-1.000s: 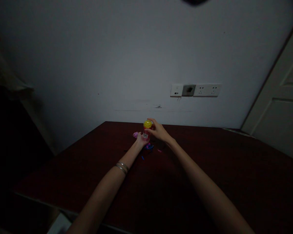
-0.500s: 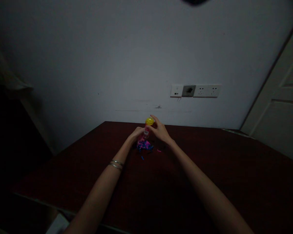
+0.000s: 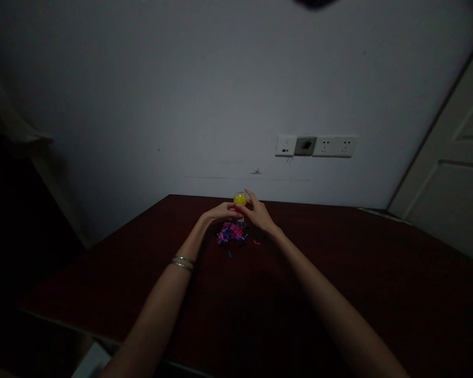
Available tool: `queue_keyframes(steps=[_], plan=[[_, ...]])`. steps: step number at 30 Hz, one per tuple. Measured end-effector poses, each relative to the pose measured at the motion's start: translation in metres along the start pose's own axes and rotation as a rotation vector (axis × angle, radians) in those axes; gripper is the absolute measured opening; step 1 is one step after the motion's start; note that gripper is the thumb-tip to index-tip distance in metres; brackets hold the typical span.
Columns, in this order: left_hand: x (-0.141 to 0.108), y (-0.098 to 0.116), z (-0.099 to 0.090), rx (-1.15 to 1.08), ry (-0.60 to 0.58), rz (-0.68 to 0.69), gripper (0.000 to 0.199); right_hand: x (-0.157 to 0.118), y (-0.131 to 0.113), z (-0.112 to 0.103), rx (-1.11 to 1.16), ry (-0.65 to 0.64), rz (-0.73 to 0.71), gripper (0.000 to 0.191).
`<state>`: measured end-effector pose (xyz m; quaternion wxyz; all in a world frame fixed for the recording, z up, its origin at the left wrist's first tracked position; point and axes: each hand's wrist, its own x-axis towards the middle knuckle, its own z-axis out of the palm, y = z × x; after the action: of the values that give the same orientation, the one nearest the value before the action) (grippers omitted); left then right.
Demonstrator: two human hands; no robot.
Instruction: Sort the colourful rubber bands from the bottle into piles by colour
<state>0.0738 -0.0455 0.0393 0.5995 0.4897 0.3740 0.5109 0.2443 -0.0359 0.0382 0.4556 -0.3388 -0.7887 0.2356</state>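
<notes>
A small clear container point(image 3: 240, 199) with a rounded top stands upright near the table's far side. Its upper part holds yellow bits, with red lower down and a clear lower section. My left hand point(image 3: 223, 211) reaches to its left side, fingers against the middle of it. From the right, my right hand point(image 3: 258, 214) holds it between thumb and fingers, the index finger raised beside the dome. Just in front lies a loose pile of small pink and blue strips point(image 3: 232, 233). The fingers partly hide the container's middle.
Two stray pieces, a pink strip point(image 3: 257, 242) and a blue strip point(image 3: 229, 254), lie on the dark red table point(image 3: 236, 304). Behind is a pale wall point(image 3: 220, 105) with a row of sockets point(image 3: 316, 146). A white door point(image 3: 457, 173) stands at right.
The container has gone from tilted to upright. My left hand has risen off the pile to the container's middle. More pink strips show on the pile.
</notes>
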Motion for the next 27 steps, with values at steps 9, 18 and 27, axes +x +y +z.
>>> queue_keyframes(steps=[9, 18, 27], plan=[[0.004, 0.006, -0.005, 0.220, -0.007, 0.143, 0.030, 0.002, 0.008, 0.001, 0.127, 0.027, 0.076, 0.054], [0.017, 0.004, -0.015, 0.183, 0.202, 0.142, 0.035, 0.001, 0.023, 0.002, -0.012, 0.015, -0.009, 0.025], [0.016, 0.005, -0.009, -0.052, 0.334, 0.134, 0.034, -0.007, 0.016, 0.008, -0.044, -0.152, -0.083, 0.041]])
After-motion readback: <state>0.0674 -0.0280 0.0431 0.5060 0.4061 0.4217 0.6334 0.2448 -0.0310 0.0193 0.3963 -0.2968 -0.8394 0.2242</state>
